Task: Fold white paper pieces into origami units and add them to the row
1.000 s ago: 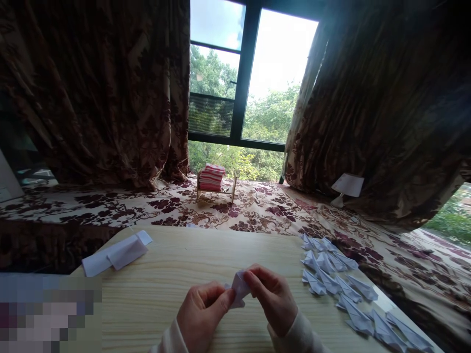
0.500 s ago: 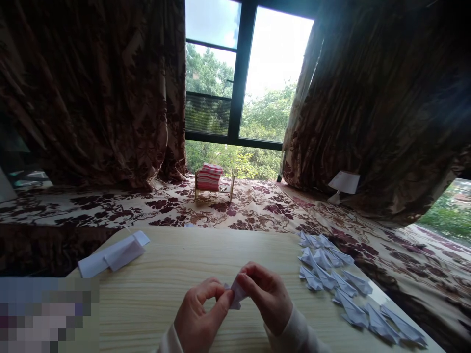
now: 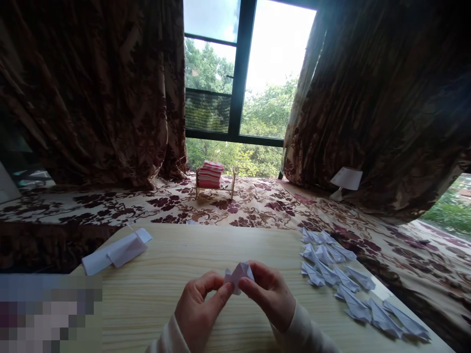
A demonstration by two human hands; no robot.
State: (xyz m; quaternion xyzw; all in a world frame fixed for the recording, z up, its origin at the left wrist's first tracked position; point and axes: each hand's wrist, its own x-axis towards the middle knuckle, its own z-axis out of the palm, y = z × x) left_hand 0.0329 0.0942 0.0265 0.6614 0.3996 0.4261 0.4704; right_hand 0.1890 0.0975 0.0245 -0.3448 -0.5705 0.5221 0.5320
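A small folded piece of white paper (image 3: 238, 274) is pinched between both my hands just above the light wooden table (image 3: 176, 299). My left hand (image 3: 198, 309) grips its left side with thumb and forefinger. My right hand (image 3: 268, 294) holds its right side, fingers curled round it. Both wrists wear pale sleeves. To the right of my right hand, several folded white paper figures (image 3: 342, 284) lie in a row along the table's right edge.
A stack of white paper strips (image 3: 116, 251) lies at the table's far left. Beyond the table a floral cloth (image 3: 257, 206) carries a small wooden rack with striped fabric (image 3: 211, 177) and a small white lamp (image 3: 345, 181). Dark curtains flank a window (image 3: 243, 73).
The folded paper has turned in my fingers and now shows a wider, raised face. Both hands stay in the same spot. The view tipped slightly.
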